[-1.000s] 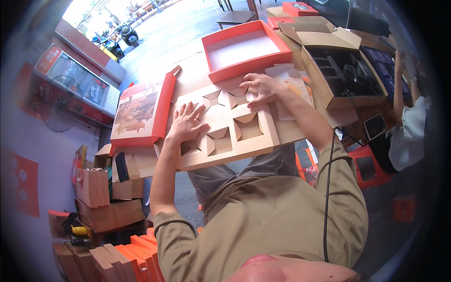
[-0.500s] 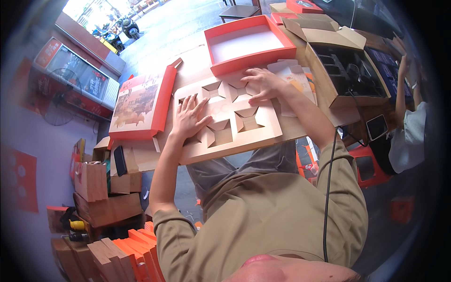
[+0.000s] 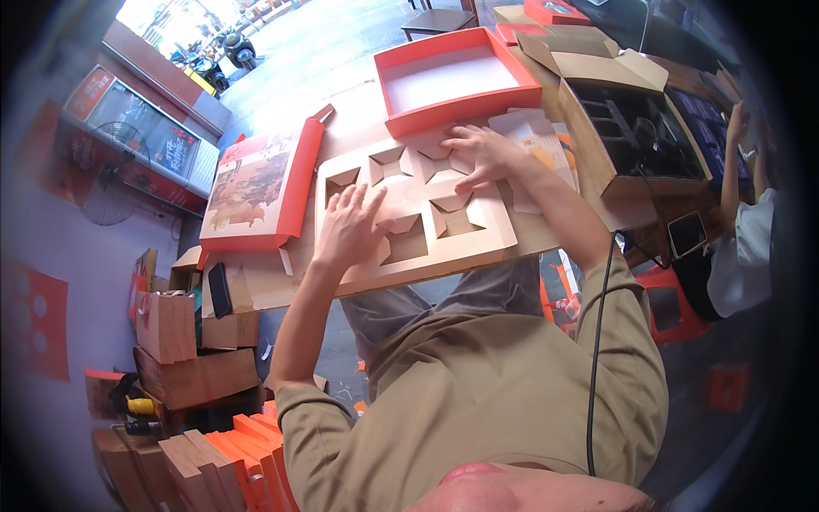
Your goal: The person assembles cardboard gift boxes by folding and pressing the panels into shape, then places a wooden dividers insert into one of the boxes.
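The wooden table (image 3: 264, 275) carries everything close together, so a careless shove could push one thing into the next. The tan cardboard insert (image 3: 418, 192) lies flat at its near edge, before the person; dragged bodyward, it might tip off. Just beyond, the red tray (image 3: 465, 109) has straight walls and a pale, smooth floor; left of the insert, the printed box (image 3: 252, 183) shows a glossy-looking scene and red sides. The left hand (image 3: 348, 226) is palm down, fingers fanned, over the insert's left part; the right hand (image 3: 486, 158) is spread wide and curved at the far right opening (whether either presses hard, I cannot tell). The dark phone (image 3: 219, 290) near the left corner could fall if nudged. Thin, creased flaps (image 3: 450, 205) slope into squarish openings; too much finger pressure might crumple them.
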Available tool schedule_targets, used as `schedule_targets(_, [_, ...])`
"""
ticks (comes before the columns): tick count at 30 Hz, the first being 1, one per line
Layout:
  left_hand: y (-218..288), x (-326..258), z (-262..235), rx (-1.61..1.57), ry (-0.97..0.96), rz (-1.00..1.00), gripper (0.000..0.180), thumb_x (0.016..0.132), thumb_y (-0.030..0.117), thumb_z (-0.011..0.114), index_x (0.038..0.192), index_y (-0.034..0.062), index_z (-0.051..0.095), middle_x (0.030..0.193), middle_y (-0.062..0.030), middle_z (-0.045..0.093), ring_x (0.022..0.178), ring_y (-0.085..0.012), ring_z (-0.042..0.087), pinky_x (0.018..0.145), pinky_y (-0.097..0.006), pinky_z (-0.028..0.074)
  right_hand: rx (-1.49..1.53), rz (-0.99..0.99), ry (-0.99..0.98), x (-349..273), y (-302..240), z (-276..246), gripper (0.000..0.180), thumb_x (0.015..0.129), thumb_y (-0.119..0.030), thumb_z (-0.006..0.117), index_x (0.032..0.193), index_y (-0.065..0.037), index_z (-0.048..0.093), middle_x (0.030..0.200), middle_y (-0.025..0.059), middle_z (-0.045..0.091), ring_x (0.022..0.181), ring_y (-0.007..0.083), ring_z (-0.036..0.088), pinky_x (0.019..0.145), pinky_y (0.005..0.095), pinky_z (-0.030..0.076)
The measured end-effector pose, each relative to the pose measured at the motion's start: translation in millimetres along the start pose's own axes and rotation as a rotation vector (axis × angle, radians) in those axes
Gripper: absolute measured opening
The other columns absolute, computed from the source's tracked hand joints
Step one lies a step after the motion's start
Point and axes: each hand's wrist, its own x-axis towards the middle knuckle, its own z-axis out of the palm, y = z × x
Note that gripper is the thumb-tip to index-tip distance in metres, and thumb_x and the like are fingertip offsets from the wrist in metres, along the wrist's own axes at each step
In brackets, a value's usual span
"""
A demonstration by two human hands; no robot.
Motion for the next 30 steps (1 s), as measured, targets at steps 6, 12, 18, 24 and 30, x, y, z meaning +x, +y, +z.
schedule_targets(6, [69,-43,-5,-0.158,-0.028,0.133,0.072,0.099,0.058,0.06,0.16,0.0232,0.043,0.164,-0.0273,0.035,0.151,-0.0466,0.034,0.123,-0.059,0.025,-0.016,0.009,-0.031,4,0,-1,0.111,0.062,-0.075,0.083,0.153,-0.017,0.054,0.163,0.0206,0.042,0.147,0.0393,0.043,0.118,0.0548,0.037])
schedule_targets(12, [69,-41,-2,-0.146,-0.077,0.134,0.073,0.097,0.061,0.061,0.159,0.0264,0.045,0.166,-0.029,0.031,0.154,-0.0491,0.027,0.126,-0.059,0.02,-0.015,0.008,-0.015,4,1,0,0.109,0.066,-0.076,0.08,0.154,-0.018,0.053,0.164,0.0212,0.04,0.148,0.0407,0.042,0.119,0.0557,0.036])
schedule_targets(18, [56,-31,0,-0.151,-0.157,0.149,0.077,0.097,0.067,0.056,0.161,0.0262,0.043,0.169,-0.0263,0.027,0.157,-0.0476,0.022,0.127,-0.058,0.015,0.023,0.041,0.012,7,10,9,0.107,0.07,-0.077,0.078,0.157,-0.019,0.049,0.166,0.0223,0.035,0.151,0.0418,0.037,0.122,0.0588,0.032])
schedule_targets(24, [48,-30,19,-0.193,-0.156,0.157,0.078,0.099,0.071,0.049,0.163,0.0273,0.04,0.172,-0.0246,0.021,0.16,-0.046,0.014,0.128,-0.057,0.01,0.016,0.071,0.021,7,8,10,0.105,0.074,-0.071,0.079,0.159,-0.019,0.046,0.166,0.023,0.036,0.152,0.0439,0.034,0.123,0.0568,0.031])
schedule_targets(30, [52,-29,16,-0.188,-0.18,0.142,0.077,0.099,0.07,0.05,0.163,0.028,0.04,0.172,-0.0249,0.021,0.16,-0.0458,0.014,0.129,-0.057,0.01,-0.036,0.088,-0.069,8,1,2,0.116,0.071,-0.082,0.073,0.162,-0.017,0.04,0.167,0.0214,0.034,0.15,0.0429,0.037,0.123,0.0604,0.028])
